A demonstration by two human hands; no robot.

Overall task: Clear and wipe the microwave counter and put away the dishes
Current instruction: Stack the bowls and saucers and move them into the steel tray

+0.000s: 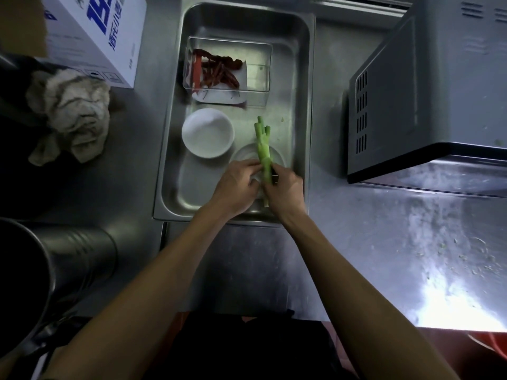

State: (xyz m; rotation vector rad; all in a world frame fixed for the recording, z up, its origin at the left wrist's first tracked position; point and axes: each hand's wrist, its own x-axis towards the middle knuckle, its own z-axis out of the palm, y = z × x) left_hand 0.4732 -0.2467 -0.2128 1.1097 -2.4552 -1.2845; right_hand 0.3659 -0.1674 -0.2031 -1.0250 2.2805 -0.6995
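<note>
A steel tray (303, 78) lies on the steel counter (384, 242) left of the microwave (439, 86). Inside it are a clear box of dried red chillies (219, 71), a white bowl (207, 132) and a clear glass dish (247, 154). My right hand (285, 192) is shut on a bunch of green stalks (263, 144), held over the glass dish; a small dark object shows at its fingers. My left hand (237, 185) touches the lower part of the stalks beside it; whether it grips them is unclear.
A crumpled rag (68, 113) lies left of the tray, next to a white carton with blue print (101, 34). A large dark metal pot (41, 270) stands at the near left. Green scraps (466, 259) litter the counter under the microwave's front.
</note>
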